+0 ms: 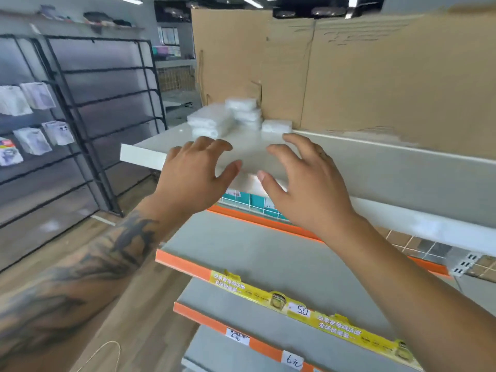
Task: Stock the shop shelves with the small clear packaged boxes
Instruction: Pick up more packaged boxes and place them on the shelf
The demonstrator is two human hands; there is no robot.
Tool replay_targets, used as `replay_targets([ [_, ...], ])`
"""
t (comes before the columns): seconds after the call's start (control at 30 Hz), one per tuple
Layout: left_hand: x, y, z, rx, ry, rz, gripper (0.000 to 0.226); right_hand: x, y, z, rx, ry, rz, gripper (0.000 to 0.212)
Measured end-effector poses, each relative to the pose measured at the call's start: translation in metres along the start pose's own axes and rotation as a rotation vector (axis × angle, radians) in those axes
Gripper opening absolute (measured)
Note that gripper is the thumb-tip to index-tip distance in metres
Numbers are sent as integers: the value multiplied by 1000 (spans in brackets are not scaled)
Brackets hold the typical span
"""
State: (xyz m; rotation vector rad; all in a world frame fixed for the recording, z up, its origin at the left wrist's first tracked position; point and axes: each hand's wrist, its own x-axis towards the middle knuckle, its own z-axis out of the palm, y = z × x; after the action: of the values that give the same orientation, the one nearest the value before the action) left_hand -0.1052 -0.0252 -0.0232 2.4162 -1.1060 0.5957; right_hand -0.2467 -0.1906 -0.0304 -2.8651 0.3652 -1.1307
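Head: spread fingers (214, 146), empty hands.

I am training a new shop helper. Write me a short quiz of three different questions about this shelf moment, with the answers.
1. True or false: the left hand holds a box.
2. Where do the clear packaged boxes stand? A) on the top shelf, before the cardboard; B) on the floor; C) on the orange-edged shelf.
3. Fill in: the right hand is ____, holding nothing.

Key: 1 false; 2 A; 3 open.
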Motion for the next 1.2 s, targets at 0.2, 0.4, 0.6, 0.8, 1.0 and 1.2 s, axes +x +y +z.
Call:
replay_targets([
  [0.2,66,-55,14,-31,14,-5,56,58,0,28,-90,-110,170,47],
  [0.4,135,-87,33,36,18,-12,60,111,18,54,-152,-267,346,53],
  [0.6,173,-109,54,52,-76,-68,74,180,56,87,-92,-501,392,74],
  [0.8,176,-123,68,-39,-190,-67,70,192,90,120,-152,-551,392,78],
  [1.0,177,-122,66,-61,-105,-73,64,194,96,124,-86,-480,387,56],
  [1.2,174,-118,61,-96,-110,-127,79,189,102,119,-43,-450,366,40],
])
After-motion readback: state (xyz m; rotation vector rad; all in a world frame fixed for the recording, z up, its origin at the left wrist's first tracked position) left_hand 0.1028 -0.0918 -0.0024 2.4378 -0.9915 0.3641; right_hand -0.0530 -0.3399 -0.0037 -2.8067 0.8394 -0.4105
